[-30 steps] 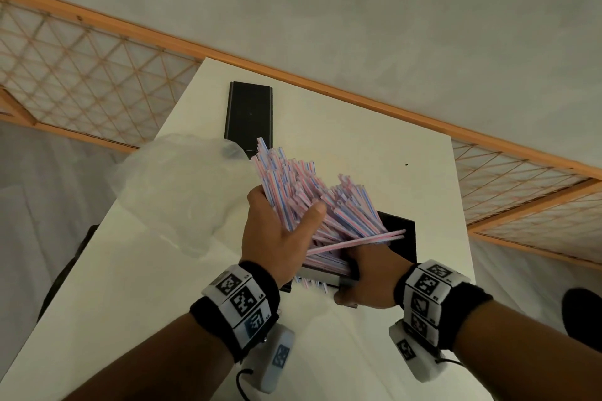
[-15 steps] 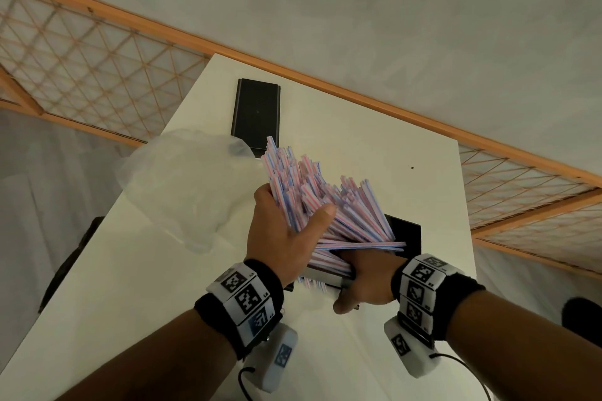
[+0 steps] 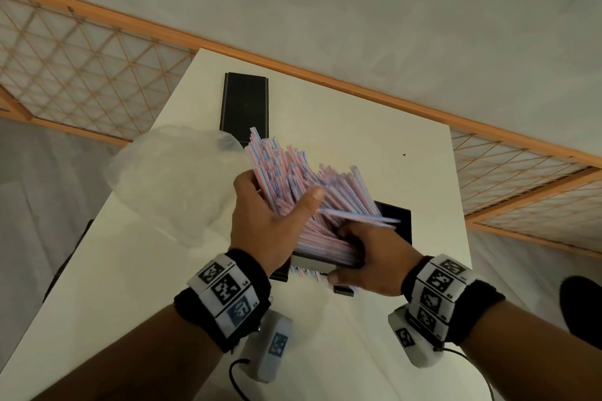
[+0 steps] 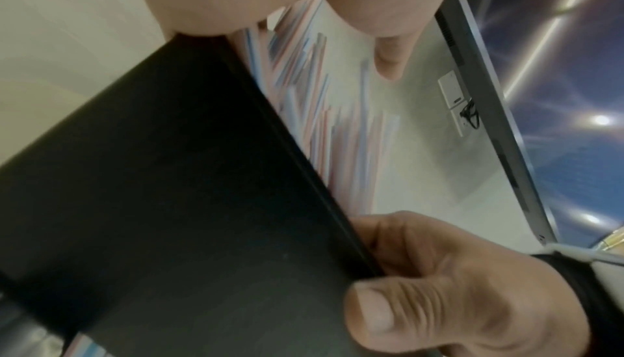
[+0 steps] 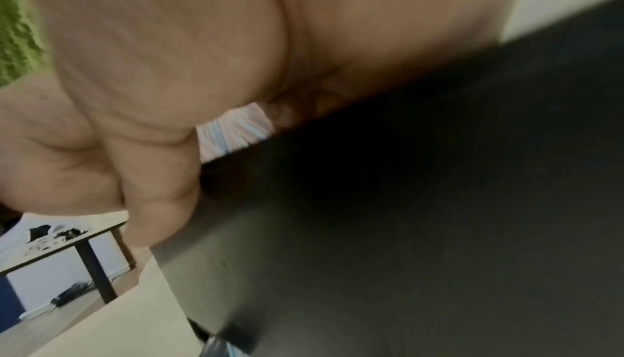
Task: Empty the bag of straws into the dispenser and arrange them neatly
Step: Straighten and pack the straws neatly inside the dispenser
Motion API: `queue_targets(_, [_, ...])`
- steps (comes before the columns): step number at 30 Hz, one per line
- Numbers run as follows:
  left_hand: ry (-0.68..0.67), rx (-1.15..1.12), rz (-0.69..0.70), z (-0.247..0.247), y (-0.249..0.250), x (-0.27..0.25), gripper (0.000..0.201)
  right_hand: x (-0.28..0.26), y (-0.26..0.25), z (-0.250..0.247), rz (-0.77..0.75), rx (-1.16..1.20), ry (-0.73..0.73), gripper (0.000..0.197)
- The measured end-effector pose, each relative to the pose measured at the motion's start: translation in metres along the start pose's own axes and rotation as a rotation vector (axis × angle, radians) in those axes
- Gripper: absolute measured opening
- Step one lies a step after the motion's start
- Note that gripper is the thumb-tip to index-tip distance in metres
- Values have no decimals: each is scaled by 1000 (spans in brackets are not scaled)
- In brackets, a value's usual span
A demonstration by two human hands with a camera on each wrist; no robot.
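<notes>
My left hand [image 3: 264, 221] wraps the big bundle of pink-and-blue straws [image 3: 293, 179], thumb across the front, fingers behind. The straws fan up out of the black dispenser [image 3: 395, 221] at the near right of the white tabletop [image 3: 342, 127]. My right hand [image 3: 374, 257] clamps the dispenser's near edge, thumb on the outer wall. The clear bag [image 3: 176, 185] lies crumpled to the left, a black lid [image 3: 245, 104] beyond it.
</notes>
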State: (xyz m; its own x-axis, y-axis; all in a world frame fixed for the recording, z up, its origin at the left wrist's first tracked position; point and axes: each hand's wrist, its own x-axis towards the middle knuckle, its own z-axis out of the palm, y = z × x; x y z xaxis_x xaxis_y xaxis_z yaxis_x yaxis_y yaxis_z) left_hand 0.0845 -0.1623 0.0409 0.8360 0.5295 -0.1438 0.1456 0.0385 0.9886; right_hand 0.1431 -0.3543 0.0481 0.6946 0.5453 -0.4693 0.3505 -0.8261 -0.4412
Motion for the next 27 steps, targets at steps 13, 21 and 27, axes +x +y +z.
queue_targets(13, [32,6,17,4,-5,-4,75,8,3,-6,107,-369,-268,42])
queue_targets(21, [61,-60,-9,-2,-4,-3,64,-2,4,6,37,-298,-238,81])
queue_targets(27, [41,-75,-13,-1,-7,-3,58,8,-9,9,38,-276,-270,69])
